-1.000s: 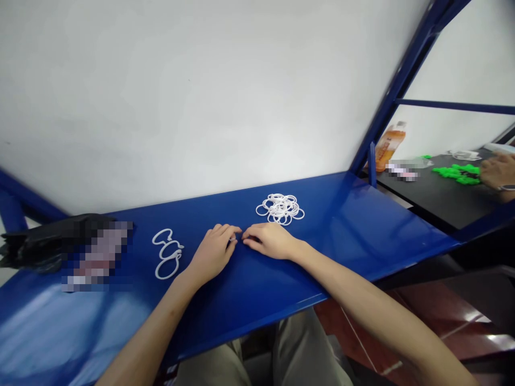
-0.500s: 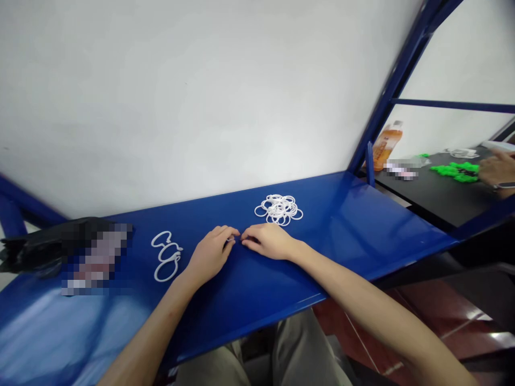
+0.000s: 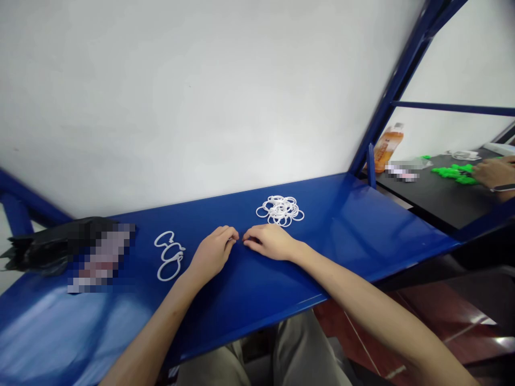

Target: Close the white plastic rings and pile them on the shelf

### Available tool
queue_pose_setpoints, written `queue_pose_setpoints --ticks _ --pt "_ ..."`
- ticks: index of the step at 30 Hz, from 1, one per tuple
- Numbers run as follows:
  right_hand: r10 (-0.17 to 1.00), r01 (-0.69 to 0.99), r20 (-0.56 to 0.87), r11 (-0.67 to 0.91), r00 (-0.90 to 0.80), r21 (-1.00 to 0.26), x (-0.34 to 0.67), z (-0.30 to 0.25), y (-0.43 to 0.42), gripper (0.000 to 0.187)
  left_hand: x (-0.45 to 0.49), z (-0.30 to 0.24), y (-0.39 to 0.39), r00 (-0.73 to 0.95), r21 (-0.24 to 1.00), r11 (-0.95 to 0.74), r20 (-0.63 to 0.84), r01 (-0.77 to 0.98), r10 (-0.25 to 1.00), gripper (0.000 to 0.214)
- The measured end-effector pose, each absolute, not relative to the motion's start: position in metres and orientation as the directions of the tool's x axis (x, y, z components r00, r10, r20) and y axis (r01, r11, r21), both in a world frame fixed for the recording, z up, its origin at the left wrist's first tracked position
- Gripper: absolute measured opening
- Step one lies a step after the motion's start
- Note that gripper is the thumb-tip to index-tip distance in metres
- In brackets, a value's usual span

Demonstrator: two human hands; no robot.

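My left hand (image 3: 215, 249) rests low over the blue table with its fingers bent and the thumb close to the forefinger. Facing it, a small gap away, my right hand (image 3: 269, 241) has its fingers curled and drawn together. Whatever the fingertips hold is too small or too hidden to make out. Just beyond my right hand lies a loose pile of thin white rings (image 3: 282, 208). To the left of my left hand, three white rings (image 3: 176, 255) lie in a row, touching or linked; I cannot tell which.
On the blue table (image 3: 257, 305), a black plastic bag (image 3: 38, 252) and a blurred-out item (image 3: 102, 257) lie at the left. Past the blue frame at right, a co-worker's hand (image 3: 497, 174) is at green pieces (image 3: 454, 172) on a black table, near an orange drink bottle (image 3: 389, 149).
The view has shifted very slightly. Both my hands keep nearly the same place and pose. At right, the co-worker's hand has moved lower and further over the green pieces.
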State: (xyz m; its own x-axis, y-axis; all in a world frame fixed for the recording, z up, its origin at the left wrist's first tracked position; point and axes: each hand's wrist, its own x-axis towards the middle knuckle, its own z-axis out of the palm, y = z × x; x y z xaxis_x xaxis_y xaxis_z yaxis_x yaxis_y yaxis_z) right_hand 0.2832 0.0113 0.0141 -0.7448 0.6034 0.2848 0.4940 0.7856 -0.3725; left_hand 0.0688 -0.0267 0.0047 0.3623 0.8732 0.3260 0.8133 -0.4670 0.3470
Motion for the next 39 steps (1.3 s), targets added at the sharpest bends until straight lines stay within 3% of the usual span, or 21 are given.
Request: queue_pose_setpoints --ticks 12,16,20,25,29,33,39 --pt "0.604 0.491 0.285 0.784 -0.744 -0.381 0.284 0.015 0.012 0.018 0.068 -0.001 -0.025 0.342 0.362 -0.459 0.343 0.811 0.875 0.014" --pt "0.609 0.492 0.286 0.78 -0.74 -0.387 0.285 0.014 0.013 0.018 0.066 -0.004 -0.025 0.327 0.381 -0.451 0.348 0.807 0.879 0.021" --pt "0.618 0.503 0.289 0.775 -0.731 -0.383 0.286 0.014 0.014 0.018 0.064 -0.004 -0.024 0.346 0.324 -0.456 0.343 0.829 0.873 0.029" --pt "0.619 0.504 0.295 0.775 -0.728 -0.382 0.286 0.013 0.014 0.018 0.063 -0.002 -0.024 0.395 0.277 -0.482 0.318 0.831 0.862 0.02" --pt "0.62 0.503 0.302 0.775 -0.724 -0.383 0.286 0.012 0.014 0.017 0.064 0.002 -0.025 0.382 0.347 -0.51 0.374 0.787 0.845 0.021" --pt "0.63 0.517 0.315 0.77 -0.71 -0.375 0.284 0.012 0.012 0.018 0.067 0.008 -0.026 0.284 0.494 -0.466 0.4 0.734 0.871 0.02" --pt "0.641 0.541 0.339 0.766 -0.689 -0.349 0.274 0.008 0.003 0.036 0.071 0.005 -0.025 0.075 0.76 -0.277 0.29 0.588 0.954 0.016"
